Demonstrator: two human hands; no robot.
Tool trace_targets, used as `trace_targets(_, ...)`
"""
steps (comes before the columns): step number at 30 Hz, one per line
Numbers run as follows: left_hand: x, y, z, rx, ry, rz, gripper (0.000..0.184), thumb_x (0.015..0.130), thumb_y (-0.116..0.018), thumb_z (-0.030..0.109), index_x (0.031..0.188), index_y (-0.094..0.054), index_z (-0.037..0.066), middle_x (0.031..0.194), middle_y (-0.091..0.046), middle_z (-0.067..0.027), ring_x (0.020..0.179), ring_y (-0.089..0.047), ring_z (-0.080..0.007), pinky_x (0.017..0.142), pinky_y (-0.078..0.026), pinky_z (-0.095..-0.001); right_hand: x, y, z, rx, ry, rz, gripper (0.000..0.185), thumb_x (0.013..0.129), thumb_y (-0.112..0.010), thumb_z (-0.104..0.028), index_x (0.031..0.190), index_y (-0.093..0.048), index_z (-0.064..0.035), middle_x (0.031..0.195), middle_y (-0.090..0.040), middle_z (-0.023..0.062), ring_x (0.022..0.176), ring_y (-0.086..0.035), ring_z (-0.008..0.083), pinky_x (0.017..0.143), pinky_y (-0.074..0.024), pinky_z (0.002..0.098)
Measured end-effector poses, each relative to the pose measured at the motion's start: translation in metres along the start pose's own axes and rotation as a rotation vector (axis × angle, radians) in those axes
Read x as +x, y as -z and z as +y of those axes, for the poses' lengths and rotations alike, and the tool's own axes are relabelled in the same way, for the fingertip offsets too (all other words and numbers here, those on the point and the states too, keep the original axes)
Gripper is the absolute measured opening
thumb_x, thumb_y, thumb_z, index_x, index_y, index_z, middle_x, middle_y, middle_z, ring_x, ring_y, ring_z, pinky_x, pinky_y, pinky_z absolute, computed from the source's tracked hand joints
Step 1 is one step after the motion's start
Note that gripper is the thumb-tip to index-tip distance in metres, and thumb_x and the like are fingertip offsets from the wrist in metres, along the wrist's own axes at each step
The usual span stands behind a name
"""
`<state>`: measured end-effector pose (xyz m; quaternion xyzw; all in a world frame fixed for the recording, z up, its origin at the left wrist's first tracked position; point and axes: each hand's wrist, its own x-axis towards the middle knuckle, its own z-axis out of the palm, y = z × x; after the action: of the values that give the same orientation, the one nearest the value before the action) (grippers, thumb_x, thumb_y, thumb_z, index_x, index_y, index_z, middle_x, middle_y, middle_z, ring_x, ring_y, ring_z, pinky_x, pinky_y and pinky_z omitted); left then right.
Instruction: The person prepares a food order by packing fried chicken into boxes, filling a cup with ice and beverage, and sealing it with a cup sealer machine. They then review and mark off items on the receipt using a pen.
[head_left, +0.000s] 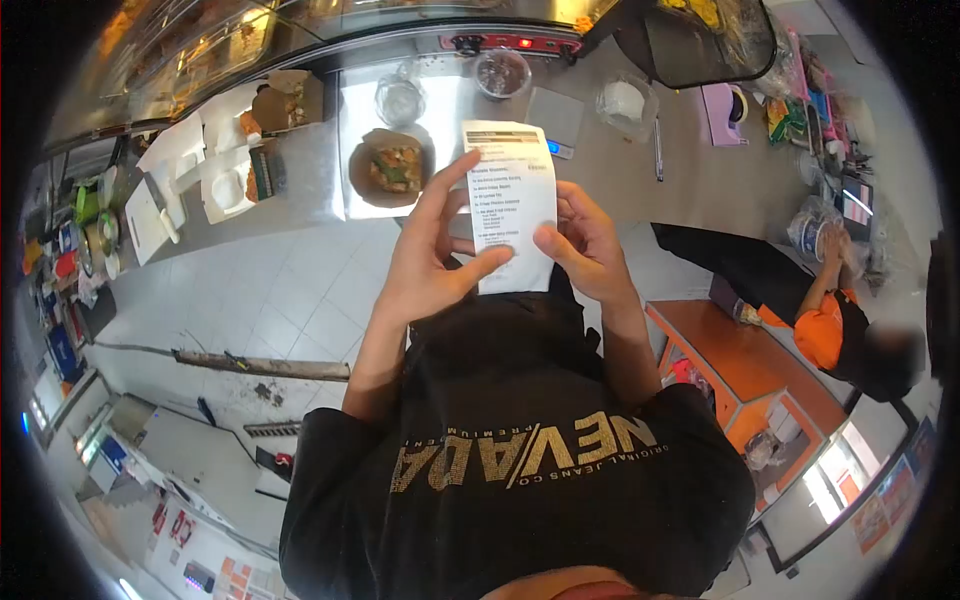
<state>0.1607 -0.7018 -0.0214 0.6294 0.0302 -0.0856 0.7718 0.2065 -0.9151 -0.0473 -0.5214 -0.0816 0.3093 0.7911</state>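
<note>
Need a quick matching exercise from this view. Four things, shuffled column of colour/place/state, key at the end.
Things
1. Printed slip
2. Tape dispenser
3. Brown container
4. Pen

Descriptions
A. Open, with food inside
B. Lying just left of item 2
C. Held up between left hand and right hand
D. Lilac, with a dark-rimmed roll

Right pairs: 1-C, 2-D, 3-A, 4-B
</note>
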Motion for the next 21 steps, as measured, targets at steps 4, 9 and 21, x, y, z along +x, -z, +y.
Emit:
trace_targets(4,0.000,-0.037,-0.006,0.002,0.002,-0.014,0.104,0.077,-0.079,-0.014,0.162,-0.022,0.005,0.156,-0.039,-0.0200,0.140,-0.048,-0.0315,0.090,-0.066,-0.0379,-0.025,0.040,-0.012,-0.147,-0.054,-0.059,0.051,0.099,-0.066,-0.002,0.145,-0.046,0.0024,0.128,-0.065,0.0149,0.108,-0.069,0.0171,0.088,-0.0565,0.0284)
trace_targets(9,0.000,-0.060,-0.010,0.033,-0.025,-0.016,0.100,0.077,-0.078,-0.013,0.161,-0.027,0.006,0.163,-0.027,-0.0184,0.140,-0.047,-0.0324,0.085,-0.066,-0.0368,-0.040,0.060,-0.017,-0.162,-0.065,-0.005,0.050,0.098,-0.068,-0.004,0.143,-0.048,0.0018,0.124,-0.067,0.0139,0.103,-0.069,0.0156,0.080,-0.0566,0.0256)
trace_targets(21,-0.015,-0.072,-0.024,0.053,-0.053,0.035,0.081,0.086,-0.071,-0.008,0.158,-0.034,0.001,0.163,-0.030,-0.0169,0.135,-0.051,-0.0288,0.087,-0.064,-0.0329,-0.048,0.073,-0.015,-0.176,-0.117,-0.061,0.049,0.097,-0.069,-0.003,0.141,-0.048,0.0023,0.122,-0.068,0.0135,0.101,-0.070,0.0148,0.076,-0.0572,0.0244)
